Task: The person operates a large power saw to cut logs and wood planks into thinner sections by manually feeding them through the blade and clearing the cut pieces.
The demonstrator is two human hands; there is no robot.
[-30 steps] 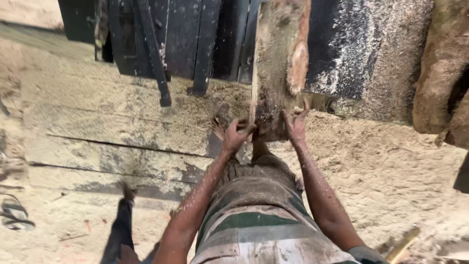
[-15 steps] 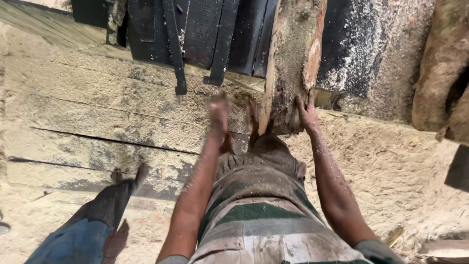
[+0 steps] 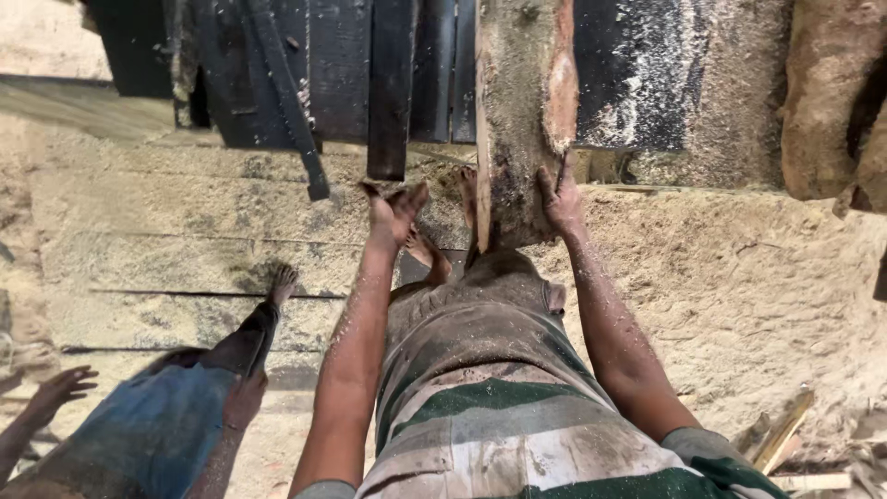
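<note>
Log: we see a rough log (image 3: pixel 522 111) standing on end in front of the person, bark on its right side and a pale cut face towards us; its foot rests on the sawdust-covered floor (image 3: pixel 739 277), just ahead of the person's knees.

Right hand: our view shows the right hand (image 3: pixel 559 196) pressed flat against the lower right side of the log, fingers spread and pointing up along the bark; it is open and laid on the wood, not wrapped round it.

Left hand: the left hand (image 3: pixel 393 211) is raised just to the left of the log, fingers loosely spread and empty; we cannot tell whether its fingertips touch the wood or stop short of it.

Bare foot: a bare foot (image 3: pixel 430 254) shows between the left forearm and the foot of the log, close to the wood.

Behind the log: dark planks (image 3: pixel 388 83) lean upright against the back, dusted with sawdust.

Right edge: we make out big brown lumps of timber (image 3: pixel 822 102) lying well apart from the hands.

Other person: at the lower left another person's leg in blue cloth (image 3: pixel 152 430) stands on the dusty boards, with that person's hand (image 3: pixel 60 388) at the far left edge.

Lower right: short offcuts of wood (image 3: pixel 785 434) lie in the sawdust.
</note>
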